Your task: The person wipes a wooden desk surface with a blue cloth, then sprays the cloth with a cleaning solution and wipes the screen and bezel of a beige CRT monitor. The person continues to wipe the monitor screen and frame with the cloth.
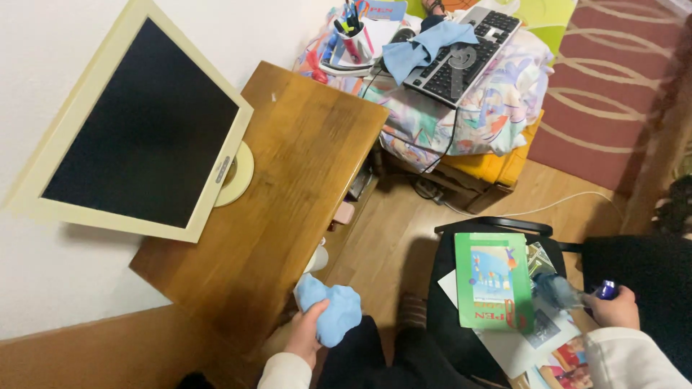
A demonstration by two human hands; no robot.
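My left hand [305,333] grips a crumpled light blue cloth [331,310] at the near right edge of a wooden desk [288,180]. My right hand [615,308] is closed on a blue spray bottle [569,292], its nozzle end blurred, over a black chair [497,227]. On the chair lie a green booklet [494,281] and loose papers [533,338]. A cream-framed monitor [137,126] with a dark screen stands on the desk at the left.
Beyond the desk, a patterned fabric pile [476,108] carries a keyboard [461,54], another blue cloth [425,43] and a pen holder [353,36]. A yellow box [497,166] sits under it. Cables trail on the wooden floor. A red patterned rug [613,79] lies far right.
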